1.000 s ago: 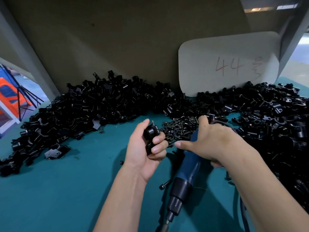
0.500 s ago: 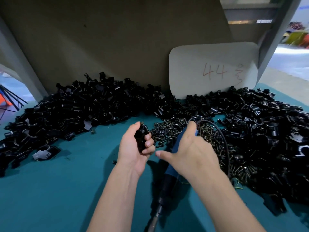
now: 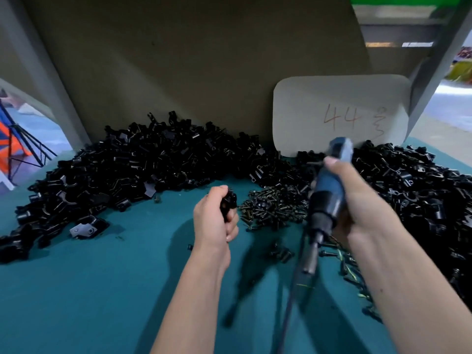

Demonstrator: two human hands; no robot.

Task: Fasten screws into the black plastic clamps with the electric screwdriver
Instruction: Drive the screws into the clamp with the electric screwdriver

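We are at an assembly bench in a factory or workshop: black plastic clamps (image 3: 143, 169) lie heaped in bulk on a teal work mat (image 3: 76, 290), with a loose pile of screws (image 3: 270, 208) between the heaps. A hand-numbered card (image 3: 339, 116) leans on the bench's back panel (image 3: 191, 60), and we glimpse an open shop floor (image 3: 452, 113) past the grey frame posts (image 3: 434, 72).

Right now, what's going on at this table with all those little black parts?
A person is assembling clamps. The left hand grips one black plastic clamp, while the right hand holds a blue electric screwdriver off the teal table, tip pointing down. Screws lie piled between the hands, with heaps of clamps behind.
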